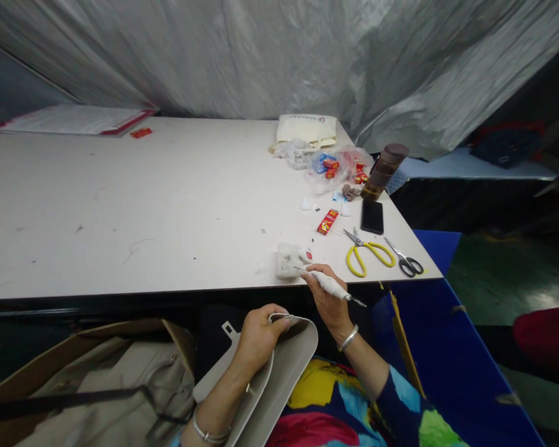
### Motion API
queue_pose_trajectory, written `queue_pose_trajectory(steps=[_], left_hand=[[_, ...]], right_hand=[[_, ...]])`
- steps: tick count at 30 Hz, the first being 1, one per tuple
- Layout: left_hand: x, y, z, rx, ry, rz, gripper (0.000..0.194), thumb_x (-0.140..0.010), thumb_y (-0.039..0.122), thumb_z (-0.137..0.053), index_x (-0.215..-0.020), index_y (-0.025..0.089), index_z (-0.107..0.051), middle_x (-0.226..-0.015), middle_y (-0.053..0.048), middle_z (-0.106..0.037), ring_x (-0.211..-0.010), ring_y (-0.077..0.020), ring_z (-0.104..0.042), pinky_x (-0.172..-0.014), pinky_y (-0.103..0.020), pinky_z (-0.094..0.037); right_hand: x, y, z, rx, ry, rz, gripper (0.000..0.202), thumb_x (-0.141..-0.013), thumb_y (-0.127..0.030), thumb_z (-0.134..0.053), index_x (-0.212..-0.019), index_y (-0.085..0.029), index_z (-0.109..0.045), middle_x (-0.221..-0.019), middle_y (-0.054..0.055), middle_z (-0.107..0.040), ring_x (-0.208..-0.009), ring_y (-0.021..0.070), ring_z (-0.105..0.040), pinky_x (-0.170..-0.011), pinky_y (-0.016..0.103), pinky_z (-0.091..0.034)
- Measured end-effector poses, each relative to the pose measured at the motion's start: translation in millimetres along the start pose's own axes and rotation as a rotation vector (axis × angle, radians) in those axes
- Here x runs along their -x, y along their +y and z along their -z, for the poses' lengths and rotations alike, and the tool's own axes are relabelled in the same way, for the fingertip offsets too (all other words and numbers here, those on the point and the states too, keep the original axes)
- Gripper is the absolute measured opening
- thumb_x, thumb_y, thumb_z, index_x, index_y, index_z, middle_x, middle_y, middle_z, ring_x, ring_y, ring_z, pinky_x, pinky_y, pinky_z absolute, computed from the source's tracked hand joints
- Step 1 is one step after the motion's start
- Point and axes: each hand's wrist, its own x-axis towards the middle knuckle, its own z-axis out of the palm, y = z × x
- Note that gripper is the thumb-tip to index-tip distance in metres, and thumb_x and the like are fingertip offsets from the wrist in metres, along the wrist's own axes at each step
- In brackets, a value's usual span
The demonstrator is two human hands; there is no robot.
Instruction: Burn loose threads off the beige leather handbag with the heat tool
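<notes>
"Bag (pixel 293 357) first — where is it?"

"Off the near edge of the surface (pixel 177 186), right of the box (pixel 181 341). The left hand (pixel 257 340) has it by the rim, fingers pinching the edge near the top."

"And the right hand (pixel 330 310)?"

"Fingers curled around the white tool (pixel 330 284), one thin metal end pointing left at the block (pixel 286 261). Whether it touches, I can't tell."

"How would the bag handle?"

"Light, I'd say, and fairly stiff, since the wall holds its curve; probably smooth, a bit slippery. I'd take it by the rim, as now. The tool looks light too — hold the thick barrel, clear of the ends."

"Count for me?"

"One bag in hand, one tool, one block. Two pairs of scissors on the right: yellow scissors (pixel 361 243) and black scissors (pixel 404 258). One phone (pixel 372 217), one bottle (pixel 382 172) beyond it. One red packet (pixel 328 221) near the yellow scissors, one orange packet (pixel 141 133) far left; more red ones lie among the plastic (pixel 294 154), too jumbled to count."

"The box?"

"Several beige pieces (pixel 135 366), overlapping; no sure number."
</notes>
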Motion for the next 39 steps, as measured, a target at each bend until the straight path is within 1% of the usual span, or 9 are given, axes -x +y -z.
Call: queue_pose_trajectory(steps=[4,13,19,23,27,30,34,36,39], left_hand=[[-0.1,1.7,-0.5,-0.002,-0.015,0.024,0.030,-0.063,0.041,-0.072,-0.079,0.016,-0.077,-0.074,-0.006,-0.075,-0.073,-0.0240,-0.064,-0.070,-0.033,-0.046],[0.2,-2.7,-1.9,-0.005,-0.040,0.001,0.029,-0.067,0.041,-0.071,-0.081,0.017,-0.076,-0.076,-0.006,-0.075,-0.074,-0.0245,-0.065,-0.072,-0.034,-0.047],[0.0,-3.8,-1.6,-0.027,-0.033,-0.010,0.029,-0.069,0.040,-0.070,-0.083,0.017,-0.077,-0.079,-0.007,-0.076,-0.077,-0.0257,-0.067,-0.076,-0.035,-0.048],[-0.1,-4.0,-1.7,-0.018,-0.028,-0.026,0.025,-0.069,0.039,-0.071,-0.081,0.018,-0.076,-0.079,-0.007,-0.076,-0.078,-0.0253,-0.067,-0.075,-0.034,-0.048],[0.7,-4.7,-0.5,-0.010,-0.019,-0.015,0.026,-0.068,0.039,-0.073,-0.082,0.017,-0.076,-0.079,-0.007,-0.076,-0.077,-0.0245,-0.067,-0.075,-0.034,-0.048],[1.8,-5.6,0.1,-0.020,-0.023,-0.009,0.027,-0.069,0.039,-0.073,-0.084,0.016,-0.077,-0.080,-0.007,-0.077,-0.077,-0.0243,-0.067,-0.074,-0.034,-0.049],[2.5,-7.2,-1.2,-0.022,-0.045,-0.019,0.026,-0.071,0.038,-0.072,-0.084,0.016,-0.076,-0.081,-0.007,-0.076,-0.077,-0.0236,-0.067,-0.074,-0.033,-0.048],[2.7,-7.6,-2.2,-0.026,-0.050,-0.023,0.026,-0.071,0.038,-0.072,-0.084,0.016,-0.076,-0.080,-0.006,-0.076,-0.076,-0.0234,-0.066,-0.073,-0.033,-0.048],[3.6,-6.4,-3.0,-0.023,-0.062,-0.025,0.026,-0.072,0.038,-0.073,-0.084,0.017,-0.076,-0.078,-0.005,-0.075,-0.074,-0.0229,-0.065,-0.072,-0.032,-0.047]], right_hand=[[-0.2,2.0,-0.6,-0.011,-0.017,-0.021,0.023,-0.098,-0.042,-0.071,-0.099,-0.019,-0.072,-0.090,0.003,-0.073,-0.073,0.0167,-0.063,-0.071,0.029,-0.051],[-5.7,7.1,-4.3,0.050,-0.049,0.023,0.023,-0.097,-0.043,-0.072,-0.100,-0.020,-0.071,-0.092,0.003,-0.074,-0.080,0.0185,-0.067,-0.079,0.030,-0.053],[-10.6,5.4,-6.6,0.160,-0.100,0.091,0.024,-0.100,-0.045,-0.066,-0.100,-0.021,-0.070,-0.089,0.004,-0.075,-0.080,0.0207,-0.070,-0.079,0.033,-0.054],[-10.9,7.0,-8.0,0.169,-0.127,0.083,0.027,-0.101,-0.047,-0.064,-0.100,-0.021,-0.070,-0.090,0.004,-0.074,-0.080,0.0211,-0.070,-0.077,0.033,-0.053],[-10.8,4.6,-4.8,0.101,-0.077,0.064,0.026,-0.100,-0.046,-0.067,-0.099,-0.020,-0.069,-0.092,0.004,-0.072,-0.081,0.0199,-0.067,-0.079,0.033,-0.052],[-7.2,-2.5,4.0,-0.001,-0.060,0.001,0.026,-0.098,-0.046,-0.069,-0.096,-0.020,-0.068,-0.084,0.002,-0.070,-0.075,0.0180,-0.064,-0.074,0.032,-0.052],[8.1,-10.4,18.2,-0.239,-0.275,-0.209,0.031,-0.097,-0.049,-0.069,-0.087,-0.019,-0.067,-0.065,-0.002,-0.063,-0.058,0.0145,-0.057,-0.057,0.027,-0.045],[17.9,-11.1,22.7,-0.249,-0.341,-0.261,0.032,-0.095,-0.049,-0.070,-0.086,-0.019,-0.068,-0.063,-0.002,-0.062,-0.057,0.0139,-0.055,-0.056,0.027,-0.044],[29.3,-8.9,25.1,-0.201,-0.347,-0.281,0.032,-0.095,-0.049,-0.071,-0.085,-0.018,-0.068,-0.063,-0.001,-0.061,-0.058,0.0137,-0.054,-0.058,0.027,-0.045]])
